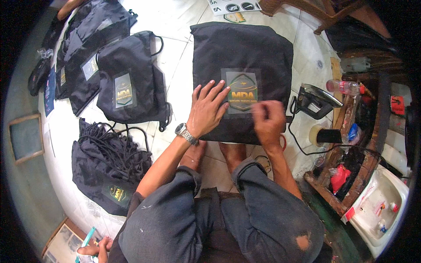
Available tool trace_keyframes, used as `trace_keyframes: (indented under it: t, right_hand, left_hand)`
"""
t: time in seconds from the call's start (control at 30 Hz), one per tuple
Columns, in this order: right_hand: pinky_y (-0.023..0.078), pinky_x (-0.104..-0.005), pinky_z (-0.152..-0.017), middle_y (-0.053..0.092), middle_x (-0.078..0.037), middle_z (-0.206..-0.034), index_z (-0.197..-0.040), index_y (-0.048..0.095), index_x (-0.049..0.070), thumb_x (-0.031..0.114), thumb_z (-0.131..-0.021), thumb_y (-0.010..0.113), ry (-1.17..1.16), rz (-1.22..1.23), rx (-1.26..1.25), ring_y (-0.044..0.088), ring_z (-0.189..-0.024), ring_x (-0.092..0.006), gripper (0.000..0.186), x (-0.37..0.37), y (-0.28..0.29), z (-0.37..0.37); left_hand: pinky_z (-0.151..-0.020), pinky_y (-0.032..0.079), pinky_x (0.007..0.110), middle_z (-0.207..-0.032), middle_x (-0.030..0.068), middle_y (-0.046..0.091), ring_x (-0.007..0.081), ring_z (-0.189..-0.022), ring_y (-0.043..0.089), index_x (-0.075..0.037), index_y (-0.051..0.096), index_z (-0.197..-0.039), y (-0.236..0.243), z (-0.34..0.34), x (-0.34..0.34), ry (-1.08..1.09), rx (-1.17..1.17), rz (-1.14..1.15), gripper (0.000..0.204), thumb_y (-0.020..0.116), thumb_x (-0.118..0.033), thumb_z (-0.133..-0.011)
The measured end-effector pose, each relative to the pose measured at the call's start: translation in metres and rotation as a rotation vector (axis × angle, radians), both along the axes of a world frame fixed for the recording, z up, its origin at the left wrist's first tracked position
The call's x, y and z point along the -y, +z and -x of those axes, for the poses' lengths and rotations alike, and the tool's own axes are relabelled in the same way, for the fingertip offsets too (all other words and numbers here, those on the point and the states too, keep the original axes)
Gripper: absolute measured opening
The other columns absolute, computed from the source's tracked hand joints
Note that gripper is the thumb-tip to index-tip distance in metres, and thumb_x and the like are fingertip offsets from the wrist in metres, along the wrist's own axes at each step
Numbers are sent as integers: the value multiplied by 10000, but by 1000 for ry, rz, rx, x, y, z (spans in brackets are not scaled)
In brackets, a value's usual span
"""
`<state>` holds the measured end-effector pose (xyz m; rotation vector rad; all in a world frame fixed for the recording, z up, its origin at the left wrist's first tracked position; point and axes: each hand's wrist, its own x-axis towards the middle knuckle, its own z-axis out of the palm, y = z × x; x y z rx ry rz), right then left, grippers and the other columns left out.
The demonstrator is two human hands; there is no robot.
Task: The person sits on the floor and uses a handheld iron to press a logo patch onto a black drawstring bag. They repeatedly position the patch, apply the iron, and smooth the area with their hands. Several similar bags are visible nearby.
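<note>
A black drawstring bag (243,44) lies flat before me, with a clear square film (241,76) over a gold and green printed emblem. My left hand (208,107) rests open on the bag, fingertips at the film’s left edge, a metal watch on its wrist. Near the film’s lower right corner, my right hand (268,120) is blurred, its fingers curled; whatever they grip is too blurred to make out. A black clothes iron (313,98) sits to the right of the bag, its cord trailing down.
Black bags with film patches (123,61) lie at left, more with tangled cords (105,162) below. Right are a tape roll (318,136), bottle (344,86), cluttered wooden rack (329,184) and white basin (372,206). Another person’s hand (105,245) shows bottom left; a brown chair (320,13) stands behind.
</note>
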<state>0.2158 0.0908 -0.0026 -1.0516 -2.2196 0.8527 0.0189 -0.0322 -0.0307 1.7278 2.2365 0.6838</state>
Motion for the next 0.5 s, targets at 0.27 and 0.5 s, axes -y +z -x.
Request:
trace_keyframes:
  t: [0.27, 0.5]
  right_hand:
    - [426, -412, -1044, 565, -272, -1343, -1407, 431, -80, 419, -981, 715, -832, 5, -123, 557, -1195, -340, 715, -92, -65, -111]
    - [533, -323, -601, 626, -34, -803, -1190, 607, 16, 379, -1022, 663, -456, 561, -385, 630, -663, -150, 404, -144, 66, -88]
  left_hand:
    - [-1231, 194, 552, -1606, 92, 431, 319, -1505, 325, -158, 479, -1525, -1, -2, 1, 0, -12, 8, 649, 672, -380, -947]
    - [-1244, 124, 585, -1692, 134, 251, 343, -1577, 156, -110, 329, -1606, -6, -4, 3, 99, 10, 2, 806, 658, -439, -947]
